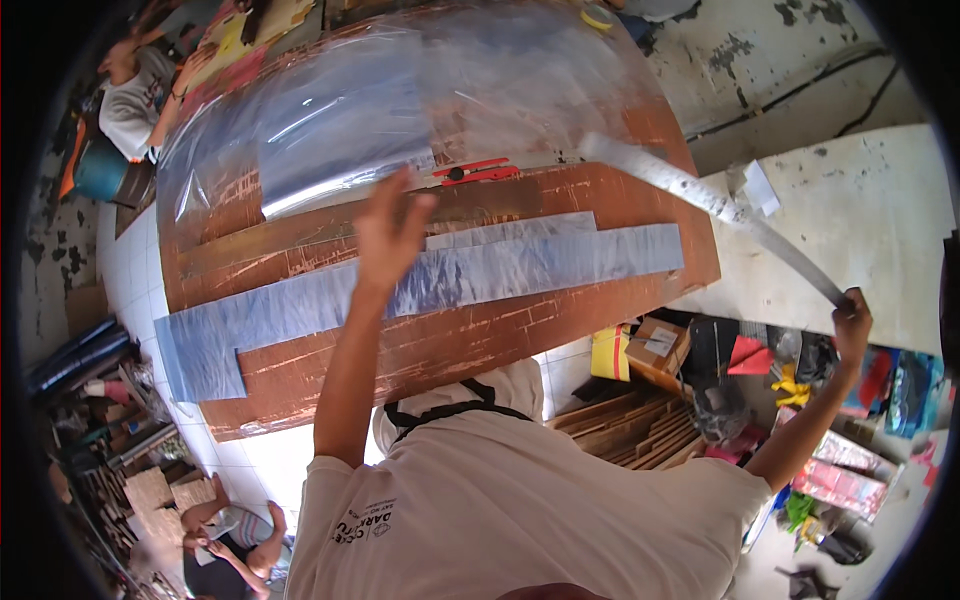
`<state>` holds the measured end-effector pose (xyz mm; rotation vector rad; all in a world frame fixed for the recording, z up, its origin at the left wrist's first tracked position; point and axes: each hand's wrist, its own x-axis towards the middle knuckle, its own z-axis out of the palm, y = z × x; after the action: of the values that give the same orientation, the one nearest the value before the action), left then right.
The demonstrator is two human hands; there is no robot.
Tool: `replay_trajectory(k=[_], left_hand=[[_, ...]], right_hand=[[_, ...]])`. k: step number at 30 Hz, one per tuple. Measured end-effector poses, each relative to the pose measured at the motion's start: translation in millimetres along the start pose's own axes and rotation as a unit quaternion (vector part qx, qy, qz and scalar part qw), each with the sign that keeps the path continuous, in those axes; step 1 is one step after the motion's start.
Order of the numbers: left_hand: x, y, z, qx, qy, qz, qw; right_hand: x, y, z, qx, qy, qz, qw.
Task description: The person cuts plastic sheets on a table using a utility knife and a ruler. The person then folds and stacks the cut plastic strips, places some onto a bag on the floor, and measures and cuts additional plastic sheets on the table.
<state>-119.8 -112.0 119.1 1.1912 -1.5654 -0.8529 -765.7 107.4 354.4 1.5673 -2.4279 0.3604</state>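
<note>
My right hand (852, 318), stretched far out to the right, is closed around the end of a long, flat grey strip (745, 215). The strip slants up and left, its far end over the table's right part. My left hand (388, 235) is raised over the table, fingers apart, holding nothing. Below it lies a long bluish plastic strip (540, 262) with a shorter piece along its far edge. Beyond my left hand are a clear bluish plastic sheet (345, 125) and a red tool (482, 172) with a black part.
The worn brown table (500, 320) fills the middle. A pale board (850, 230) stands at right. Wood strips (640, 425), a cardboard box (660, 345) and clutter lie below right. One person (140, 105) is at far left, another (235, 540) sits lower left. A yellow tape roll (596, 18) lies at the far edge.
</note>
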Motion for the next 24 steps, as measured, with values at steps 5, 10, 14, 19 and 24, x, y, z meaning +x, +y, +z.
replay_trajectory(k=[5, 10, 14, 19, 24], left_hand=[[-18, 44, 46, -0.407, -0.249, -0.041, 0.878], [-46, 45, 20, -0.324, -0.268, -0.206, 0.884], [-33, 38, 42, -0.275, -0.353, -0.223, 0.866], [-41, 33, 118, -0.28, -0.451, -0.188, 0.826], [-26, 50, 179, -0.111, -0.401, -0.049, 0.908]], right_hand=[[-132, -57, 46, 0.126, -0.044, 0.002, 0.991], [-258, -108, 79, 0.075, -0.2, 0.095, 0.972], [-328, -172, 100, 0.328, -0.464, 0.102, 0.817], [-358, -254, 143, 0.614, -0.451, 0.256, 0.595], [-337, -271, 182, 0.589, -0.334, 0.337, 0.655]])
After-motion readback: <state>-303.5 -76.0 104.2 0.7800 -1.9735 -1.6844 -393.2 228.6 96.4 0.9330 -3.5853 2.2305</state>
